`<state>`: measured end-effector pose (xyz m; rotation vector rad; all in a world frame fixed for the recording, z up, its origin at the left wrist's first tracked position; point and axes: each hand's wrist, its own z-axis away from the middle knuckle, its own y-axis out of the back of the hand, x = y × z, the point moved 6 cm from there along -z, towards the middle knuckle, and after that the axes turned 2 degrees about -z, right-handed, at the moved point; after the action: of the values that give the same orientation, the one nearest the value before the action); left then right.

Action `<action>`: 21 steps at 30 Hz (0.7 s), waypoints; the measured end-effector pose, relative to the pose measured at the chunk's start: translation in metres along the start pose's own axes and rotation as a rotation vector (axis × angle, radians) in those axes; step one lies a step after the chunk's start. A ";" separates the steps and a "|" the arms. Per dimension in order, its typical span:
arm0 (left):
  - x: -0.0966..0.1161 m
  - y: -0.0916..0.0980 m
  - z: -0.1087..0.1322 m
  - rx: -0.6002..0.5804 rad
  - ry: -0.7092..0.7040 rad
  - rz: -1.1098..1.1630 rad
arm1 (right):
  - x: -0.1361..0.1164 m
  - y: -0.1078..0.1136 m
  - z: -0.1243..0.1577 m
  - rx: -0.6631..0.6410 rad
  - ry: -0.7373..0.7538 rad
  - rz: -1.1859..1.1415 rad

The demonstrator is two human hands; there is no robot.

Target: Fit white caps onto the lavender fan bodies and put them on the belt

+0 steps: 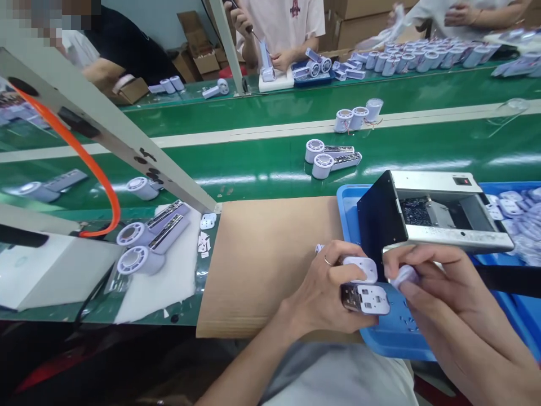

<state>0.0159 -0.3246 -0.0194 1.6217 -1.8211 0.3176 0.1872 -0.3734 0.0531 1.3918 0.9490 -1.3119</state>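
Observation:
My left hand [321, 287], with a ring on one finger, grips a white plastic shell [360, 269] and a flat white plate with a dark metal face [366, 299]. My right hand [450, 299] pinches a small rounded white plastic piece [404, 276] between fingers and thumb. Both hands are over a blue plastic tray [391, 332], close to a metal-cased bench machine [435, 211] with a black side panel. A brown cardboard sheet [266, 265] lies to the left of the tray. The machine's inside shows dark circuitry.
A green conveyor belt [262, 152] runs across, carrying white cylindrical assemblies [323, 160]. Left, a pale metal post [105, 121] and orange tube [95, 158] stand before white parts on a white sheet [156, 282]. Co-workers [279, 28] handle similar parts across the belt.

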 end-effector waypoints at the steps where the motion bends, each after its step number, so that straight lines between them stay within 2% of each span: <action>1: 0.000 0.000 -0.001 0.000 -0.004 -0.011 | 0.001 0.003 0.000 0.033 0.001 0.010; 3: 0.001 0.001 -0.002 0.014 -0.017 -0.032 | 0.001 0.009 -0.001 0.077 0.037 0.014; 5: 0.000 0.000 -0.003 0.029 -0.033 -0.046 | 0.000 0.011 -0.003 0.068 0.074 0.012; 7: -0.002 -0.001 -0.002 0.060 -0.049 -0.050 | -0.001 0.006 -0.005 -0.023 0.081 0.016; 9: -0.002 -0.001 -0.001 0.102 -0.057 -0.062 | 0.000 -0.004 -0.004 -0.167 0.051 0.035; 11: -0.002 -0.003 0.001 0.124 -0.051 -0.081 | 0.005 -0.015 0.001 -0.284 -0.046 0.030; 13: -0.001 -0.005 0.003 0.131 -0.040 -0.086 | 0.008 -0.021 0.006 -0.250 -0.138 0.005; 16: -0.001 -0.005 0.004 0.138 -0.020 -0.026 | 0.001 -0.019 0.006 -0.041 -0.103 0.008; 18: -0.001 -0.006 0.003 0.098 -0.016 0.020 | -0.008 -0.020 -0.001 -0.008 -0.043 0.053; 21: 0.002 -0.005 -0.001 0.063 -0.031 0.020 | -0.011 -0.022 -0.011 -0.009 -0.032 0.083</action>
<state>0.0212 -0.3264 -0.0191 1.6607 -1.8685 0.3642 0.1669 -0.3564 0.0610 1.3852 0.8658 -1.2624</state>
